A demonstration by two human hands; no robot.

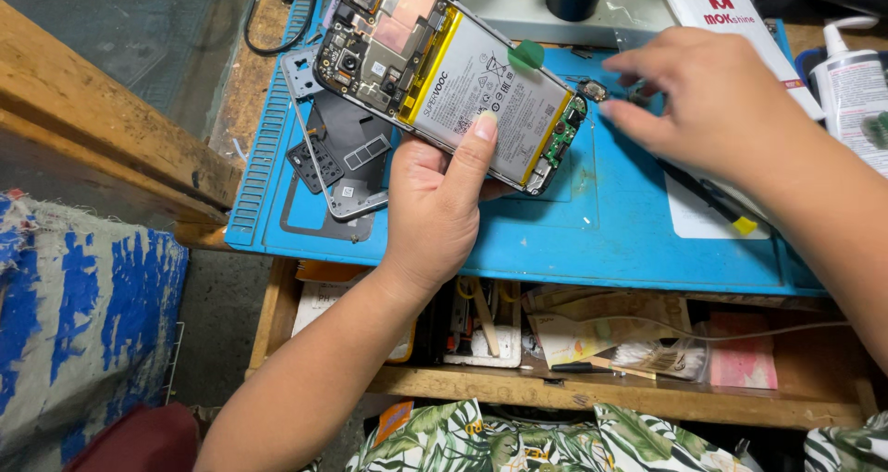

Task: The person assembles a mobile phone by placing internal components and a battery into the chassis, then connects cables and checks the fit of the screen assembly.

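Observation:
My left hand [442, 204] holds an opened phone [444, 74] with its back off, tilted above a blue work mat [592, 231]. The thumb rests on the pale battery [486, 88]; circuit boards show at both ends. My right hand [712, 102] hovers over the mat to the right of the phone, fingers bent down toward small dark parts [594, 90] by the phone's lower end. I cannot tell whether those fingers hold anything. A green pick [525, 55] lies just behind the phone.
A detached phone frame and back cover [338, 162] lie on the mat's left. A white bottle [856, 88] stands at the right. A screwdriver with a yellow tip [712, 202] lies under my right wrist. An open drawer [592, 338] of papers and tools sits below the wooden bench.

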